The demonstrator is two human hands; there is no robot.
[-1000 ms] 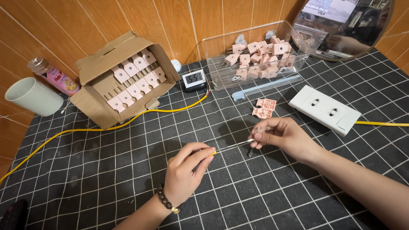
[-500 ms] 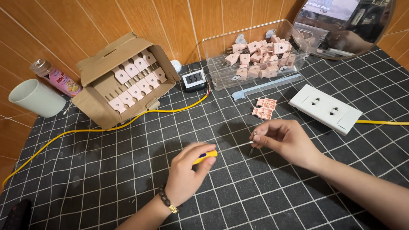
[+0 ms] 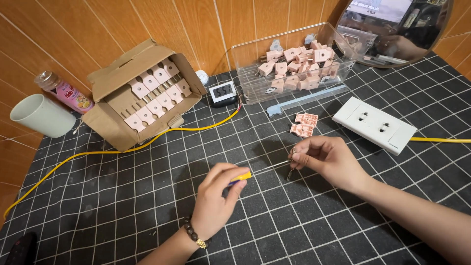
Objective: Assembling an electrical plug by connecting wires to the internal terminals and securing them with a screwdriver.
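My left hand [image 3: 216, 198] grips a small screwdriver [image 3: 241, 176] with a yellow handle; its thin metal shaft reaches right toward my right hand [image 3: 326, 159]. The right hand pinches a small metal plug part [image 3: 291, 162] between thumb and fingers, and the screwdriver tip meets it. Both hands hover just above a black mat with a white grid [image 3: 122, 211]. Two pink plug shells [image 3: 303, 124] lie on the mat just beyond the right hand.
An open cardboard box [image 3: 140, 95] holds rows of pink plugs. A clear plastic tub [image 3: 294, 61] holds several more. A white power strip [image 3: 375, 125] with a yellow cable, a small digital clock [image 3: 223, 92], a pale green cup [image 3: 41, 116] and a round mirror [image 3: 392, 29] stand around.
The left hand has lifted and turned, bringing the yellow screwdriver handle into sight and its tip to the part. The right hand has stayed in place with the metal part.
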